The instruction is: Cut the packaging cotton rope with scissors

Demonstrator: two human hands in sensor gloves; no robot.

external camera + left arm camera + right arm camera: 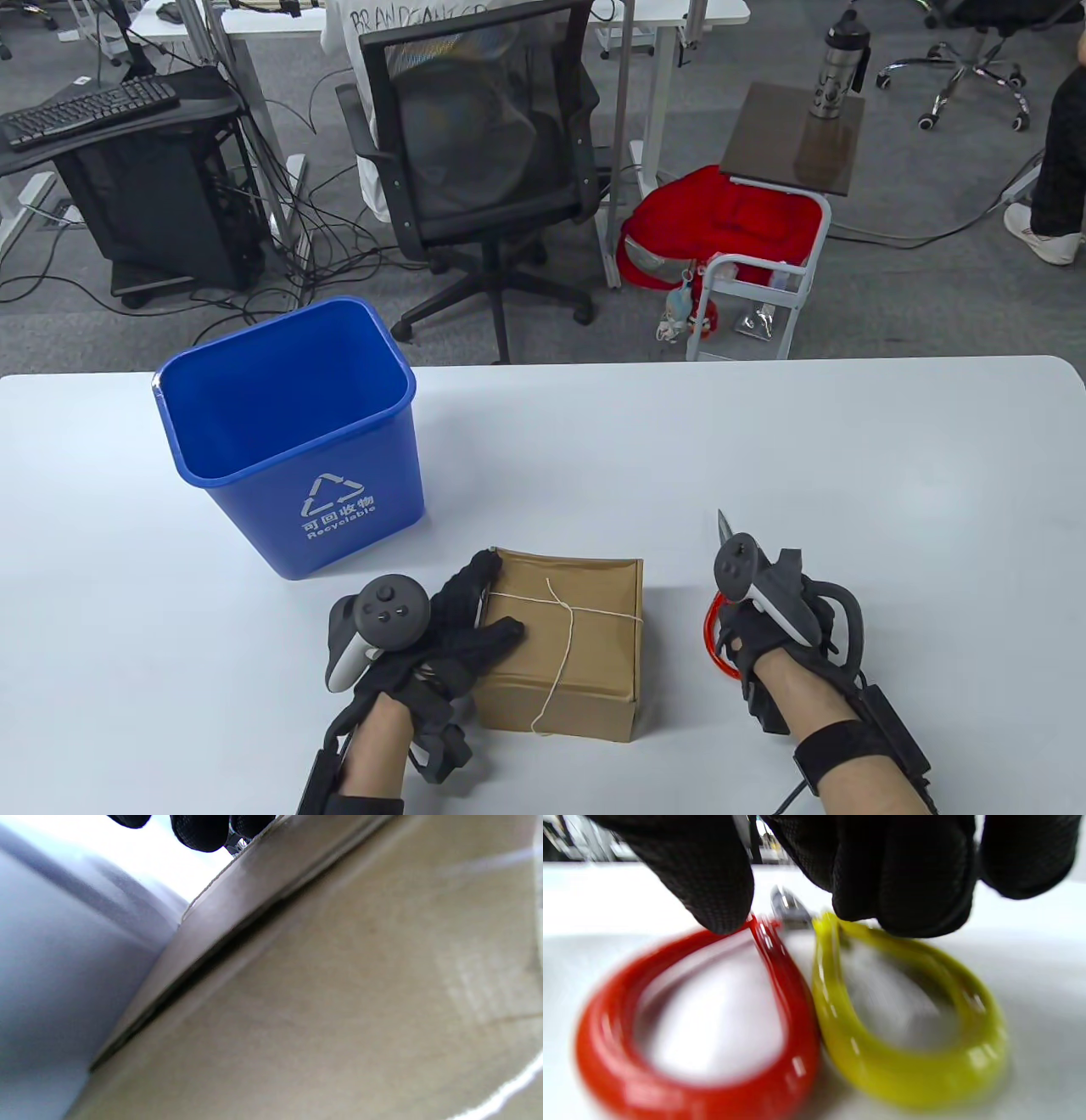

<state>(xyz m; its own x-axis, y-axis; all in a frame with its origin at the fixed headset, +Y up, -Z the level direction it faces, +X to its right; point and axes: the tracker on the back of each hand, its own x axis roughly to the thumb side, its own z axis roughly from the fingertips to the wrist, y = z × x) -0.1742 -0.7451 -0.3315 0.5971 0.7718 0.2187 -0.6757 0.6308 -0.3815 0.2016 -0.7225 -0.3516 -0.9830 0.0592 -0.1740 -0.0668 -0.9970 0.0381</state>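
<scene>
A brown cardboard box point(594, 671) tied crosswise with white cotton rope point(567, 632) lies near the table's front edge. My left hand point(501, 596) rests on the box's left side, fingers spread, thumb on the top. In the left wrist view the box point(339, 984) fills the frame, with my fingertips point(199, 832) over its edge. Scissors point(723, 526) lie on the table right of the box, blades pointing away. My right hand point(747, 628) is over their handles. In the right wrist view my fingertips point(712, 878) pinch the red handle point(683, 1086) and yellow handle point(916, 1069) near the pivot.
A blue recycling bin point(288, 424) stands upright on the white table point(764, 441), behind and left of the box. Beyond the table's far edge are an office chair point(484, 144) and a small cart point(764, 272) on the floor.
</scene>
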